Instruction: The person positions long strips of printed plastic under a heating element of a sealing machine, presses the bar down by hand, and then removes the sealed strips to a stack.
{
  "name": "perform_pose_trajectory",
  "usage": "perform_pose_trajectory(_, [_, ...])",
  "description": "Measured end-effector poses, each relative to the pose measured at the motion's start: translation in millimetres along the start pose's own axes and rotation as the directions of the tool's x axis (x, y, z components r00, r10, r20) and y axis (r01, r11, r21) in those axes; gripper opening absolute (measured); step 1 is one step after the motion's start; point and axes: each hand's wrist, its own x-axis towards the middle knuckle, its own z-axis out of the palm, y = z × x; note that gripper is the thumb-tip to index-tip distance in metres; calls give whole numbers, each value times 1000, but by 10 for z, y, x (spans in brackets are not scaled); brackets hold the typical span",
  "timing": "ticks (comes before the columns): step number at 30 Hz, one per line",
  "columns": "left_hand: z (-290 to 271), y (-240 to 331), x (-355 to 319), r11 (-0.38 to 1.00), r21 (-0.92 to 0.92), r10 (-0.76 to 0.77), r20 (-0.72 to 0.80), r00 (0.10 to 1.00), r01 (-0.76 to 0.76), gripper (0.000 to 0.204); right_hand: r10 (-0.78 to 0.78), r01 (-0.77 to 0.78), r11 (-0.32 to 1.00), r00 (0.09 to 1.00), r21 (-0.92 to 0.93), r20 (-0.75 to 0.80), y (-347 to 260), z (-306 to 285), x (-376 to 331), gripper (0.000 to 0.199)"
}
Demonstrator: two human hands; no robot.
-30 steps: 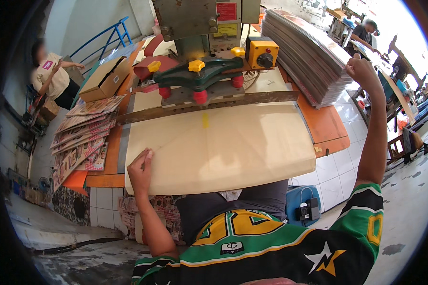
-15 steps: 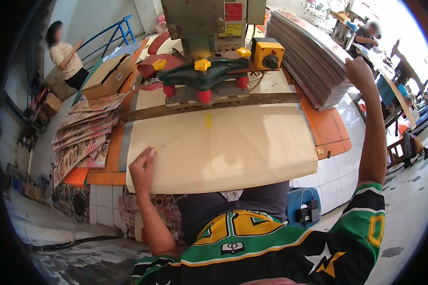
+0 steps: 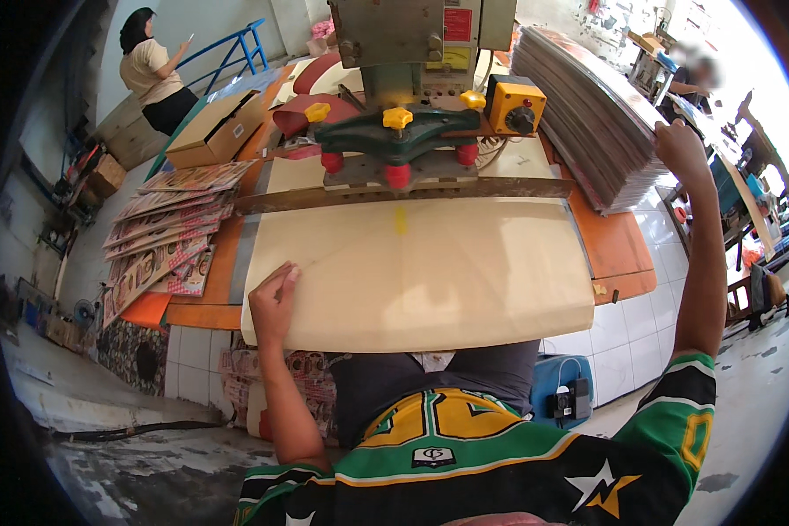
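A large cream sheet (image 3: 465, 280) lies on the orange table in front of me, its near edge curving down over the table's front. My left hand (image 3: 273, 302) rests near its front left corner, thumb and fingers drawn together; whether they pinch anything is hidden. Beyond the sheet stands a press with a dark green head (image 3: 359, 131), yellow knobs and red feet. Its long metal bar (image 3: 500, 188) crosses the sheet's far side. My right arm stretches out to the right, and my closed right hand (image 3: 682, 147) is at the near top corner of a tall stack of sheets (image 3: 587, 131).
Printed card pieces (image 3: 171, 232) lie in an uneven pile at the left, with an open cardboard box (image 3: 217, 131) behind them. A yellow control box (image 3: 515, 107) with a black dial sits beside the press. Two people are farther back, at left and right.
The whole view has shifted slightly to the right in the picture. My left hand stays on the sheet. My right hand stays by the stack's corner, its fingers now angled more toward it.
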Motion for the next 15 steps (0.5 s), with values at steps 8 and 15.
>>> perform_pose_trajectory(8, [-4,-11,-13,1000,3,-8,-12,1000,8,29,91,-82,993,990,89,-104,229,-57,29,22])
perform_pose_trajectory(15, [-7,-28,-19,1000,6,5,-15,1000,-5,29,213,-207,977,968,59,-131,331,29,-173,27])
